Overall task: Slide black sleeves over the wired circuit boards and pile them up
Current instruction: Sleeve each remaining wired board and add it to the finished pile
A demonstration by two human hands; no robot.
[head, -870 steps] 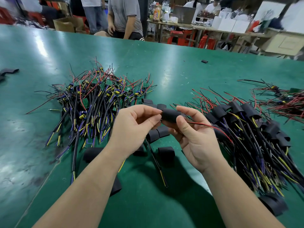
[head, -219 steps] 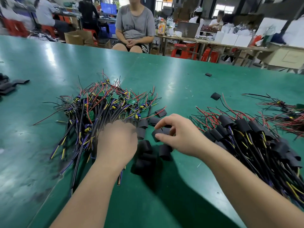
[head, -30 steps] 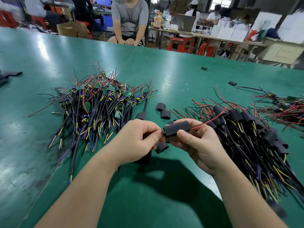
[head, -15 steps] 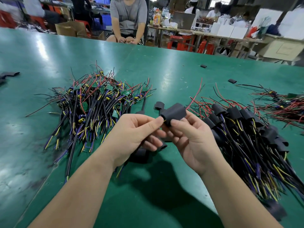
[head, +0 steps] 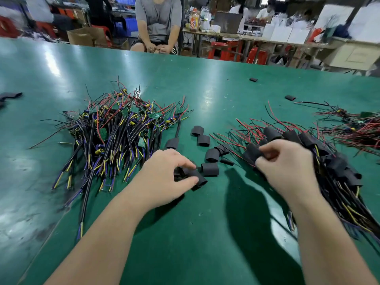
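Observation:
A heap of bare wired circuit boards [head: 119, 132] lies at the left of the green table [head: 205, 233]. Several loose black sleeves [head: 209, 168] lie in the middle. On the right is the pile of sleeved boards [head: 337, 173]. My left hand [head: 164, 179] is low over the loose sleeves and pinches one black sleeve [head: 198, 179] between thumb and fingers. My right hand [head: 287, 167] pinches a sleeved board [head: 251, 154] at the near left edge of the sleeved pile, its wires trailing under the hand.
Another tangle of red and black wires [head: 357, 128] lies at the far right. Stray sleeves lie far back [head: 253, 79], [head: 290, 97] and at the left edge [head: 11, 95]. A seated person [head: 158, 23] faces the table's far side.
My hands have parted. The right hand carried the sleeved board right and down onto the sleeved pile. The left hand dropped to the loose sleeves and took hold of one.

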